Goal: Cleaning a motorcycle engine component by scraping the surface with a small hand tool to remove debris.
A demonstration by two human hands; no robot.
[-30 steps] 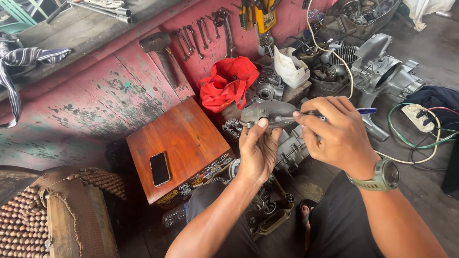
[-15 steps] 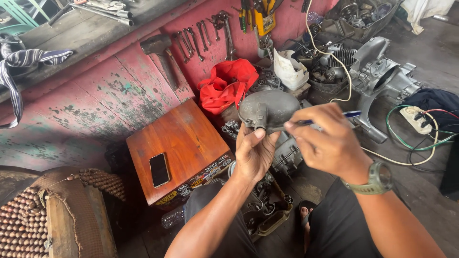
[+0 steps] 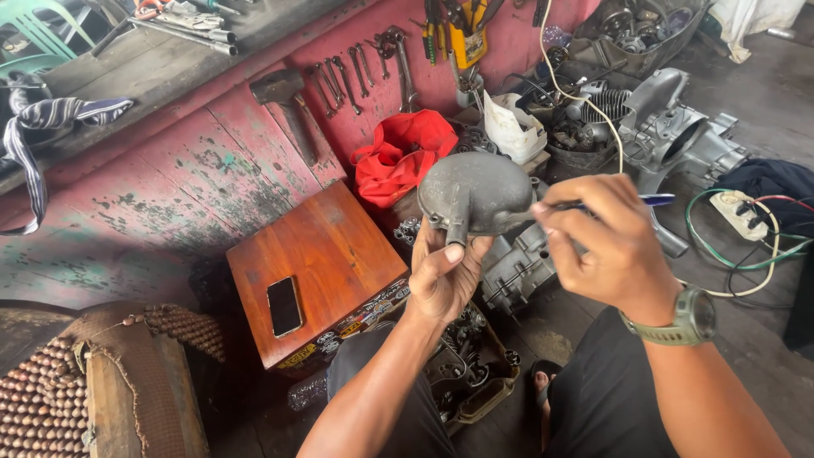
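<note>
Grey metal cover point(image 3: 476, 193), atop left hand point(image 3: 443, 278)

The left hand point(image 3: 443, 276) holds up a grey, domed metal engine cover point(image 3: 475, 195) from below, thumb pressed on its lower lug, while the right hand point(image 3: 606, 246), wearing an olive wristwatch point(image 3: 691, 315), pinches a blue-handled tool point(image 3: 653, 201) whose tip meets the cover's right edge. Just behind the grip lies a red cloth point(image 3: 398, 157); below and right of it sits an engine casing point(image 3: 517, 263). Left of the grip, a black phone point(image 3: 284, 305) lies on a wooden box point(image 3: 318, 254)
</note>
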